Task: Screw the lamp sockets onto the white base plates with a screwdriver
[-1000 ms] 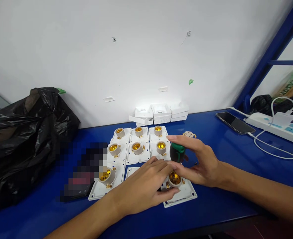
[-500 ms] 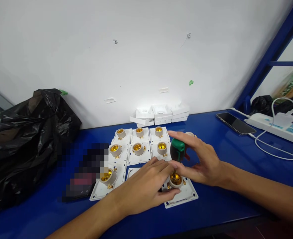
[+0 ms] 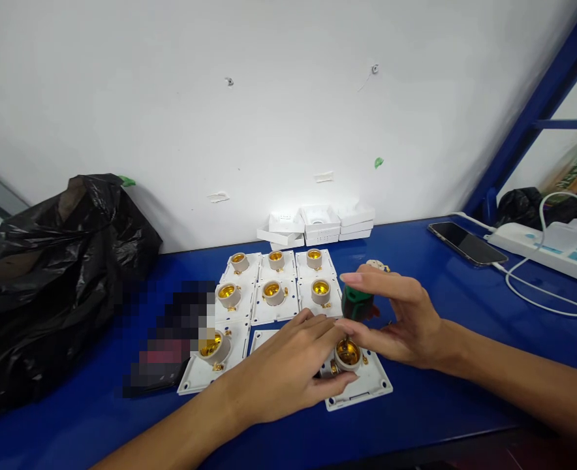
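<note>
So, between my two hands sits a round, pale lamp socket [image 3: 347, 353], golden inside, on a white plate [image 3: 367, 389]. My left hand's [image 3: 288, 362] fingers press together at its far side, thumb at its near side; whether they squeeze it I can't tell. My right hand [image 3: 403, 320] grips a green-and-black screwdriver [image 3: 357, 304] above it. Beyond my fingertips, similar sockets [image 3: 273, 294] stand on the glossy blue table [image 3: 416, 418], white boxes [image 3: 322, 226] stacked behind against the marked, whitish wall [image 3: 288, 124].

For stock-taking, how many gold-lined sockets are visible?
8: three sockets in the back row, three in the middle row, one front left, one by the left hand, which may hide another.
</note>
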Action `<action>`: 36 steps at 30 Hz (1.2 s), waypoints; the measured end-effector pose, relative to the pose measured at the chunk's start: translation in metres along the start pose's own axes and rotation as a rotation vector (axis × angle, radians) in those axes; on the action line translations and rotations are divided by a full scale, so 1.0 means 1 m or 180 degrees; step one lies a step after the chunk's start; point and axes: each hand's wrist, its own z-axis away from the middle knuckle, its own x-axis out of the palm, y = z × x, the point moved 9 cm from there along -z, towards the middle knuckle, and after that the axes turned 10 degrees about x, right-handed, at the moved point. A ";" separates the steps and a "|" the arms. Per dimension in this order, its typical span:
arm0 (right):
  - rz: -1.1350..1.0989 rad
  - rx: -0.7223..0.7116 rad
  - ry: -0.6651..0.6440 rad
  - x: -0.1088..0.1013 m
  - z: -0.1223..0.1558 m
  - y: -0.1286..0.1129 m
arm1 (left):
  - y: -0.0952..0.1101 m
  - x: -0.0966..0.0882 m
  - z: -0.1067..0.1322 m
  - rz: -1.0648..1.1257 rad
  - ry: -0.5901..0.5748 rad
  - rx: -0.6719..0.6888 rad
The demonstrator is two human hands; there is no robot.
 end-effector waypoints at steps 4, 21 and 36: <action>-0.0026 0.0103 -0.0159 0.003 -0.001 0.002 | 0.000 0.000 0.001 -0.0034 0.0006 -0.0009; 0.0140 0.0179 0.0055 -0.005 0.004 0.003 | -0.002 0.001 0.000 -0.0070 -0.0016 0.0001; 0.0116 0.0262 0.0035 0.000 0.004 0.003 | -0.001 0.001 0.002 -0.0133 -0.0014 0.0017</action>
